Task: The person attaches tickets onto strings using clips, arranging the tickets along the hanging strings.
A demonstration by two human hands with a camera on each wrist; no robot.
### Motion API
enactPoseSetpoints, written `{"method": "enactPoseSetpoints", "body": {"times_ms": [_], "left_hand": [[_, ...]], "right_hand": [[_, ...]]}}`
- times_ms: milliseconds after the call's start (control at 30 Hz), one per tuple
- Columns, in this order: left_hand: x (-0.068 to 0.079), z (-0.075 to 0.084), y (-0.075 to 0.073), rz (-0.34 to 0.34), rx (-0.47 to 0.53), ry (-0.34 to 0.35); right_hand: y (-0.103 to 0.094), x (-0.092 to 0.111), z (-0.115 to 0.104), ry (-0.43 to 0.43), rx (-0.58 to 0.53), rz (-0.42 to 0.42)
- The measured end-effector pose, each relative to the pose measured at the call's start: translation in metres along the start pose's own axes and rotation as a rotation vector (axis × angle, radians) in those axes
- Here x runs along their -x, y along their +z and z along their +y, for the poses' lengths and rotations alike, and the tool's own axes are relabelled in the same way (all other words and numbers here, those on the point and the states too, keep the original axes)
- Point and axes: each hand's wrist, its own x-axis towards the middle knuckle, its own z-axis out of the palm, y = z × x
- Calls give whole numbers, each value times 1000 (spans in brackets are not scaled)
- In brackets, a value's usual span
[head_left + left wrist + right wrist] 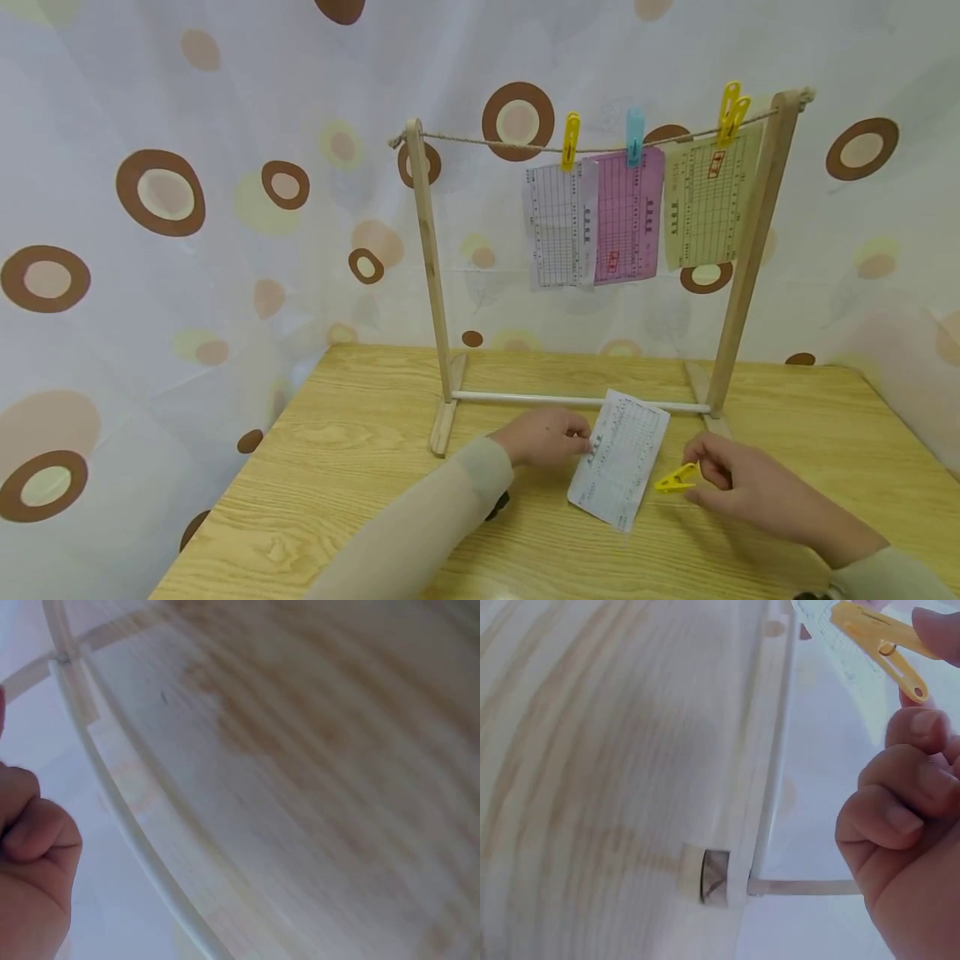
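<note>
My left hand (546, 437) pinches the left edge of a white printed slip (624, 460), which tilts above the table in front of the rack. In the left wrist view only the curled fingers (45, 832) show at the left edge; the slip is out of sight there. Between thumb and forefinger my right hand (753, 487) holds a yellow clothespin (677, 480), just right of the slip and apart from it. The right wrist view shows that yellow clothespin (881, 641) up close, its other fingers (892, 787) curled in.
Behind the hands stands a wooden rack (431, 267) with a rope (487, 143) and a white lower bar (525, 399). From the rope hang a white slip (555, 225), a pink slip (628, 217) and a yellow slip (708, 204), pegged by yellow clothespins (571, 142) and a blue clothespin (634, 137).
</note>
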Motion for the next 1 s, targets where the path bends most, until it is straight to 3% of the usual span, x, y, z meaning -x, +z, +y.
{"method": "enactPoseSetpoints", "body": {"times_ms": [167,500,767,1000], "left_hand": [[10,-4,-5,102,32,25],[35,-5,-25,227,144,42],[54,-8,-45,370,95,38],[68,-10,-67,418,84,8]], "right_hand": [[-4,-4,-9,-5,-65,40],[-14,-19,-34,-43,-139,173],[-27,-34,-57,-73,-60,212],[-41,-48,-74,-97,36,213]]}}
